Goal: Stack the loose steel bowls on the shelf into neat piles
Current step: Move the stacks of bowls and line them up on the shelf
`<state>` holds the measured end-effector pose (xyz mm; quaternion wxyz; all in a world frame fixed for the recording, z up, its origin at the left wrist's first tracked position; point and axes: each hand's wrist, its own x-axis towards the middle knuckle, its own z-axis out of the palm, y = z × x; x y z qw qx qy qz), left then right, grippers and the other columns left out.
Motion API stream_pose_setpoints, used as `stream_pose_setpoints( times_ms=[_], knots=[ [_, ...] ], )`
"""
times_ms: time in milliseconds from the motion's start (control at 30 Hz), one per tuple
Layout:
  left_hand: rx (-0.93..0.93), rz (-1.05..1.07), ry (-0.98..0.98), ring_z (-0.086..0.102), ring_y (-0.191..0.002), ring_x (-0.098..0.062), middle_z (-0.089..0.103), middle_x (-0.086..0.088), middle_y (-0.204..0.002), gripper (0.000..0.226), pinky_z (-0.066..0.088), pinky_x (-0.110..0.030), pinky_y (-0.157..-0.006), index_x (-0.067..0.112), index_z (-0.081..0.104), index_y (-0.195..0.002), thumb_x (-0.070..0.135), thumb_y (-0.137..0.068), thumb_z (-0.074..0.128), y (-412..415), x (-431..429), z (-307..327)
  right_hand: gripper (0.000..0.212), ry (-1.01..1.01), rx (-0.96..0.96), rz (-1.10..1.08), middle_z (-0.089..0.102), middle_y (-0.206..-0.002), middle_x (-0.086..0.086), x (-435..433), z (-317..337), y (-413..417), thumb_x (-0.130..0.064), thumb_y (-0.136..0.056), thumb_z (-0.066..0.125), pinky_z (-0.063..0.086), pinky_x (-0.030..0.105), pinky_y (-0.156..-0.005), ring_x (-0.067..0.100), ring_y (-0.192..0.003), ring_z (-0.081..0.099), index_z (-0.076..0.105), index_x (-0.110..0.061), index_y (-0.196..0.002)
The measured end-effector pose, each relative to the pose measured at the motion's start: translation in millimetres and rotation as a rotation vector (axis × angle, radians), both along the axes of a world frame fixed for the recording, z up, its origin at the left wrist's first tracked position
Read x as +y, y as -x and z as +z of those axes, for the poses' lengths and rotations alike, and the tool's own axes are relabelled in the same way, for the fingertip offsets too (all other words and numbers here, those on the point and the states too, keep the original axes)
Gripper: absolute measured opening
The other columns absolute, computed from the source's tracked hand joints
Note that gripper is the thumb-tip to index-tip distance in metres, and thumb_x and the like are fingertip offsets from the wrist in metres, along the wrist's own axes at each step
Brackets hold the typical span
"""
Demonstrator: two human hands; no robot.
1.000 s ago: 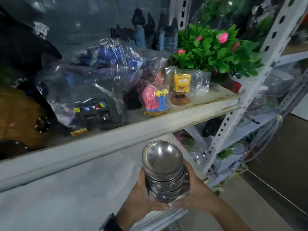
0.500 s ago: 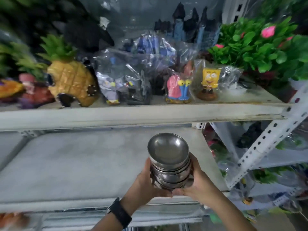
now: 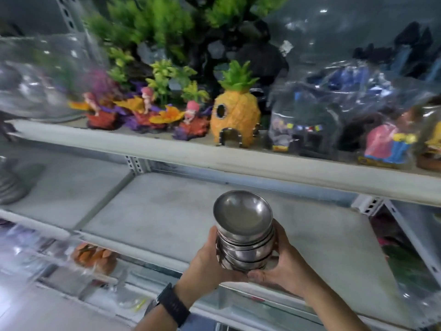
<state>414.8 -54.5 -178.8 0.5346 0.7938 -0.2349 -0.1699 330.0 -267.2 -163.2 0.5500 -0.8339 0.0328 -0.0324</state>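
Note:
A stack of several small steel bowls (image 3: 244, 237) tilts toward me, held in the air in front of the grey middle shelf (image 3: 171, 211). My left hand (image 3: 210, 261) grips the stack's left side and bottom. My right hand (image 3: 284, 261) cups its right side, fingers curled round the lower bowls. At the far left edge another grey pile of bowls (image 3: 10, 185) stands on the neighbouring shelf section, blurred.
The upper shelf (image 3: 238, 161) carries a pineapple house (image 3: 235, 115), coral figurines (image 3: 143, 113), plastic plants and bagged ornaments (image 3: 334, 111). A perforated steel post (image 3: 410, 237) rises at the right. Bagged goods lie on the lower shelf (image 3: 93, 256).
My view has swung left along the shelves, bringing the pineapple house to the centre. Both hands keep the same hold on the bowl stack.

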Motion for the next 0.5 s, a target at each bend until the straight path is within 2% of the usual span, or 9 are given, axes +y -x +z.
stream_pose_setpoints(
  times_ms=[167, 267, 367, 500],
  knots=[
    [-0.022, 0.056, 0.020, 0.068, -0.104, -0.004, 0.066, 0.023, -0.116, 0.107, 0.060, -0.040, -0.088, 0.042, 0.037, -0.131, 0.037, -0.046, 0.102, -23.1, 51.3, 2.0, 0.110, -0.030, -0.010, 0.053, 0.055, -0.135, -0.014, 48.8, 3.3, -32.9, -0.008, -0.061, 0.097, 0.051, 0.012, -0.084, -0.009, -0.114, 0.061, 0.027, -0.031, -0.142],
    [-0.034, 0.082, 0.047, 0.069, -0.105, -0.007, 0.065, 0.022, -0.120, 0.109, 0.060, -0.039, -0.088, 0.041, 0.037, -0.135, 0.034, -0.049, 0.103, -35.3, 83.5, 3.7, 0.107, -0.017, -0.015, 0.081, 0.054, -0.137, -0.015, 80.2, 6.4, -51.9, -0.015, -0.061, 0.098, 0.052, 0.013, -0.085, -0.006, -0.117, 0.059, 0.030, -0.031, -0.141],
    [-0.041, 0.106, 0.071, 0.068, -0.107, -0.008, 0.064, 0.019, -0.122, 0.108, 0.059, -0.037, -0.088, 0.045, 0.038, -0.134, 0.031, -0.049, 0.103, -49.7, 119.2, 3.7, 0.110, -0.016, -0.021, 0.100, 0.054, -0.135, -0.019, 115.7, 9.8, -70.4, -0.020, -0.059, 0.099, 0.051, 0.012, -0.084, -0.010, -0.116, 0.058, 0.027, -0.037, -0.141],
    [-0.045, 0.128, 0.087, 0.068, -0.106, -0.007, 0.065, 0.019, -0.120, 0.105, 0.059, -0.035, -0.089, 0.039, 0.039, -0.135, 0.028, -0.051, 0.102, -67.7, 169.8, 5.9, 0.118, -0.054, 0.009, 0.119, 0.060, -0.128, -0.024, 164.0, 12.2, -92.9, -0.040, -0.050, 0.100, 0.056, 0.020, -0.086, -0.003, -0.118, 0.061, 0.025, -0.044, -0.142]
  ],
)
